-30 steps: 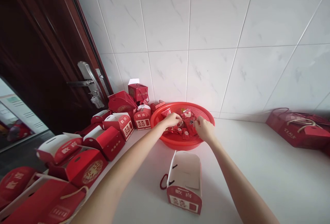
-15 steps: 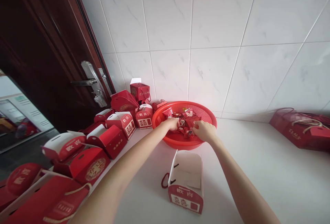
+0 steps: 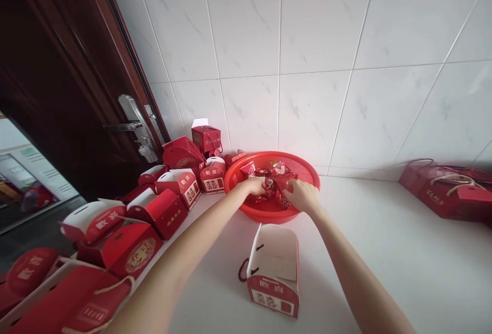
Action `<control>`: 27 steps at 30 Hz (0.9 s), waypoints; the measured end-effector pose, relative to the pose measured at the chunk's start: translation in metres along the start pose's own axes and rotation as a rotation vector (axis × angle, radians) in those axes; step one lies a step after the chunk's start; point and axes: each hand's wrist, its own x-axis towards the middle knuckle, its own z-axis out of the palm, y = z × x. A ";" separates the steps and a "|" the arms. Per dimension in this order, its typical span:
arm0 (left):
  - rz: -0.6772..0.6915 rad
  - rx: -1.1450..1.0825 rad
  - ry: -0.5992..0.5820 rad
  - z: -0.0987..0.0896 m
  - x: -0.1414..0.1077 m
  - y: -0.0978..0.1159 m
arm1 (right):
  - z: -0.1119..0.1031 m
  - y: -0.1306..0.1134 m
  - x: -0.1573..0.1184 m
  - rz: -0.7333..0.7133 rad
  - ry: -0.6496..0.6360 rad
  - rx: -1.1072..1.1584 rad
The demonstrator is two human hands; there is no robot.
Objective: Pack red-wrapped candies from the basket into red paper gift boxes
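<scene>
Both my hands reach into a red plastic basket [image 3: 269, 217] with perforated sides, which stands against the wall. Inside lies a small heap of red wrapped candy packets [image 3: 280, 169]. My left hand [image 3: 254, 186] is at the left of the heap with its fingers curled in; what they hold is hidden. At the right side, my right hand [image 3: 302, 195] has its fingers closed at the edge of a red candy packet [image 3: 283, 184]. In front of the basket, between my forearms, stands an open red and white gift box [image 3: 272, 267] with a dark red cord loop at its left.
Several red gift boxes [image 3: 157, 211] crowd the left side of the white tabletop [image 3: 357, 252]. A red bag [image 3: 446, 190] with a light cord lies at the right. Behind are a tiled wall [image 3: 315, 113] and a dark wooden door [image 3: 77, 67].
My hands have shifted slightly among the packets and stay inside the basket. The whole view has moved a little, so everything sits slightly further left. The open box stays in place.
</scene>
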 end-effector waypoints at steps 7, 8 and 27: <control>0.107 -0.059 0.128 -0.004 -0.007 0.017 | 0.000 0.000 0.000 -0.011 -0.001 0.003; 0.132 -0.079 0.134 -0.004 -0.007 0.019 | 0.000 0.000 0.000 -0.014 -0.001 0.004; 0.057 0.063 0.136 -0.007 -0.012 0.018 | -0.002 -0.001 0.000 -0.020 -0.021 -0.031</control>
